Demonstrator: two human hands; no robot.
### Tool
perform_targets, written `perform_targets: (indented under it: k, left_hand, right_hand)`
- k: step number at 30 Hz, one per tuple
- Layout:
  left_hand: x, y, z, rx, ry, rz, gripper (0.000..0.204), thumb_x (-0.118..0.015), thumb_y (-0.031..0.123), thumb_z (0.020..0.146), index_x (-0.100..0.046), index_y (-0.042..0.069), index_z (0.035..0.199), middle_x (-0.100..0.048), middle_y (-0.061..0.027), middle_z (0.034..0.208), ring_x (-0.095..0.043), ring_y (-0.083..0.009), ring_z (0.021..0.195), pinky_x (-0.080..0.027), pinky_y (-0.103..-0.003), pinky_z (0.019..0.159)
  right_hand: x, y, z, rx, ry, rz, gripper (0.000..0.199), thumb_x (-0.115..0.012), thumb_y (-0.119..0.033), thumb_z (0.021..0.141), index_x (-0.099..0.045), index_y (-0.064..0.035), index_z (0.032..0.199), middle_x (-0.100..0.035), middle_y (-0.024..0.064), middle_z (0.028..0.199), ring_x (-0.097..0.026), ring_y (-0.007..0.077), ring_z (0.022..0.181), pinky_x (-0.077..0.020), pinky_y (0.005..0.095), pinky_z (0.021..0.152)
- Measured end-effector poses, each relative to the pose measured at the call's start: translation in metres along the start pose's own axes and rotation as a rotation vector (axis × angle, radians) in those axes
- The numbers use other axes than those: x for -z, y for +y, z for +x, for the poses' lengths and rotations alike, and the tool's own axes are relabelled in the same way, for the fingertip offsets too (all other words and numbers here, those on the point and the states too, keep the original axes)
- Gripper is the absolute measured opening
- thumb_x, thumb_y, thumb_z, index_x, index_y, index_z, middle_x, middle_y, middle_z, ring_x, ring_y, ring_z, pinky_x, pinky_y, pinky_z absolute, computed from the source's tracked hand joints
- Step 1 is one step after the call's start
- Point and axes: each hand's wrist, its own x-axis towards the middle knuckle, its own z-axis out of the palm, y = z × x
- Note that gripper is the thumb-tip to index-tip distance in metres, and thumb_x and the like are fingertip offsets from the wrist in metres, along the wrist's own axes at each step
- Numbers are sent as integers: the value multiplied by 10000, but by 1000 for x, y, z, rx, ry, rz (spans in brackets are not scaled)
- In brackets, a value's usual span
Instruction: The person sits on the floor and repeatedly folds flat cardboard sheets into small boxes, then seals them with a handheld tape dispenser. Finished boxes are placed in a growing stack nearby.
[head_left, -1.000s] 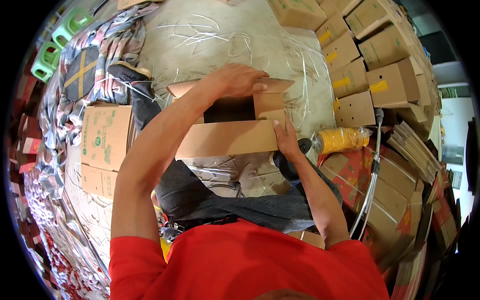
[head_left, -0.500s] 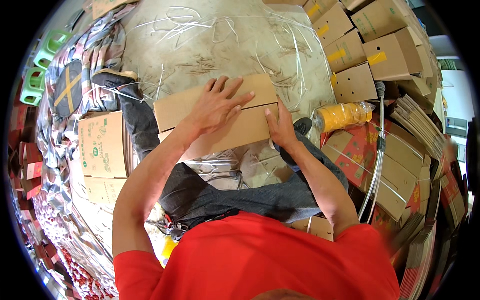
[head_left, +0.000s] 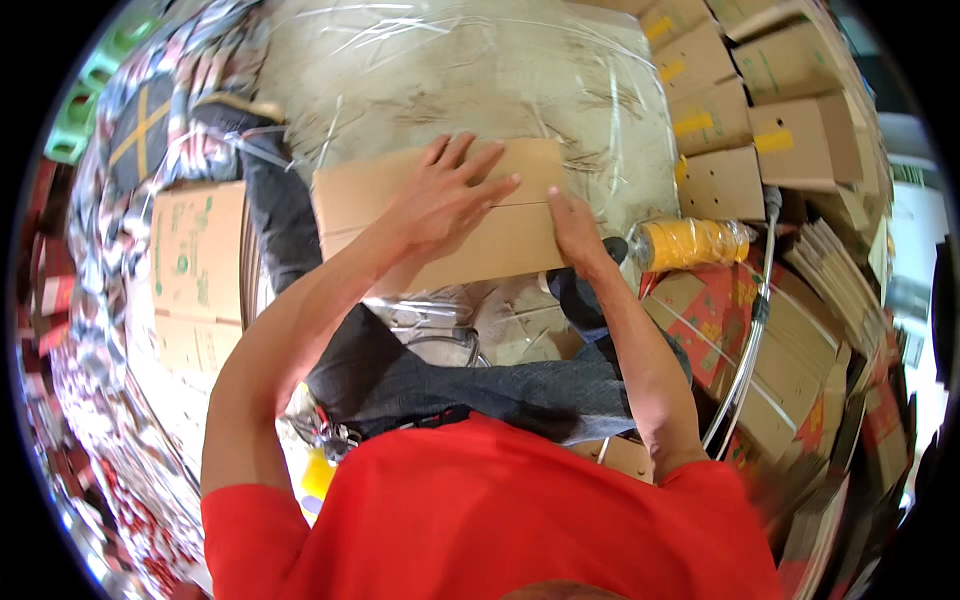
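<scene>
A plain brown cardboard box (head_left: 490,240) lies in front of me above my legs, its two top flaps meeting at a thin seam. My left hand (head_left: 452,197) rests flat across the flaps with its fingers spread. At the box's right end, my right hand (head_left: 578,230) grips the edge. Its thumb is up by the seam, while the other fingers are hidden behind the side.
Stacked cartons (head_left: 720,120) with yellow tape rise at the far right. Beside them lie a yellow tape stack (head_left: 690,245) in clear wrap, a metal pole (head_left: 758,310) and flattened cardboard (head_left: 790,370). Printed cartons (head_left: 195,265) stand left; white straps (head_left: 390,30) litter the floor.
The gap between the box's flaps has narrowed to a thin line. My right thumb has moved up along the box's end to the seam. My left hand stays on top.
</scene>
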Motion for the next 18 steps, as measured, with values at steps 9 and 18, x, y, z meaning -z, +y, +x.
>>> perform_targets:
  k: [9,18]
  left_hand:
    - [43,31,-104,359,562,-233,543,-740,111,870,-625,118,1400,-579,-167,1386,-516,-382,1320,-428,-516,1089]
    - [-105,70,-464,1513,488,110,290,-750,177,870,-646,29,1096,-651,-199,977,-646,-392,982,-508,-480,839]
  right_hand:
    - [-7,4,-6,87,-51,9,564,-396,-443,1142,-622,43,1319,-708,129,1198,-680,222,1022,-541,359,907]
    - [-4,0,-1,-24,-20,60,650,-397,-496,1129,-507,42,1476,-623,164,1388,-636,273,1190,-521,382,997]
